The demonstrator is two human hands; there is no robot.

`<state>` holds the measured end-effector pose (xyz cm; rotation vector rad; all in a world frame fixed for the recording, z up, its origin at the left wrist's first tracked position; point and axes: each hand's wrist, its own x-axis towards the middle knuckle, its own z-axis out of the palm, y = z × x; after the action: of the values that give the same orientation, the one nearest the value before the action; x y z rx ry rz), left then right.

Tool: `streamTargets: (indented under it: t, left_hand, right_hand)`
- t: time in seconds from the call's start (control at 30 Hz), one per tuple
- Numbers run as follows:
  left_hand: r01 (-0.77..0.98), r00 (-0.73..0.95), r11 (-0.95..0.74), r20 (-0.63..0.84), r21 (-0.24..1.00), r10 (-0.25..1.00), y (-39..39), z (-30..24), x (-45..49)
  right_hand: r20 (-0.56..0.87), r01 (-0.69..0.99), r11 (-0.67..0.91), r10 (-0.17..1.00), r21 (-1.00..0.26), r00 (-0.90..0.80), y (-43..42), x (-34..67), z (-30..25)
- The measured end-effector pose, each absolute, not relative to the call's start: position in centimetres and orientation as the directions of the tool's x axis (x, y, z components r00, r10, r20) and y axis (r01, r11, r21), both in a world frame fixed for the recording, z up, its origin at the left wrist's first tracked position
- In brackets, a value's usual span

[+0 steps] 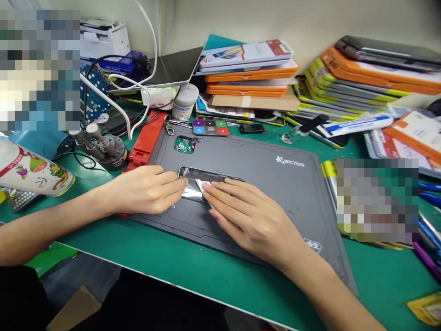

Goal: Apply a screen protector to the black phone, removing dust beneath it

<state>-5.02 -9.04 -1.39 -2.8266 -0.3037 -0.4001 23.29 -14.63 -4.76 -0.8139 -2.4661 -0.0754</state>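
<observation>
A dark smartphone (220, 174) lies flat on the grey work mat (285, 197), its glossy screen facing up and catching a bright reflection. My left hand (151, 188) is closed at the phone's left end, fingertips gripping its edge. Over the right part of the screen lies my right hand (251, 214), fingers close together and pressing down a small white sheet (204, 185), perhaps a wipe or card. That hand hides much of the phone's right half and most of the sheet.
Behind the mat are a red clamp-like holder (143, 145), a cutout with tiny parts (185, 144), a white tub (185, 102) and stacked orange boxes (251, 73). A patterned cup (37, 170) and screwdriver stand (110, 149) are left. Yellow-edged packs (329, 184) lie right.
</observation>
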Motion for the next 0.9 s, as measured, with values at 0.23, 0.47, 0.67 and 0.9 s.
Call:
streamTargets:
  t: [0.23,0.47,0.67,0.9]
  left_hand:
    - [0.303,0.929,-0.935,0.276,-0.186,0.246,-9.2,-1.1,-5.0]
    - [0.294,0.942,-0.871,0.271,-0.394,0.196,-9.2,-0.9,-4.7]
    - [0.362,0.915,-0.876,0.301,-0.319,0.268,-9.0,-1.7,-4.8]
    - [0.386,0.914,-0.878,0.248,-0.283,0.322,-9.1,-2.3,-5.0]
  right_hand:
    - [0.494,0.539,0.822,0.550,-0.182,-0.673,-14.7,23.4,-4.7]
    - [0.473,0.522,0.837,0.531,-0.163,-0.703,-14.8,23.3,-4.9]
    - [0.497,0.545,0.824,0.540,-0.151,-0.679,-15.2,22.6,-5.1]
    - [0.450,0.543,0.828,0.542,-0.140,-0.710,-15.1,22.3,-5.2]
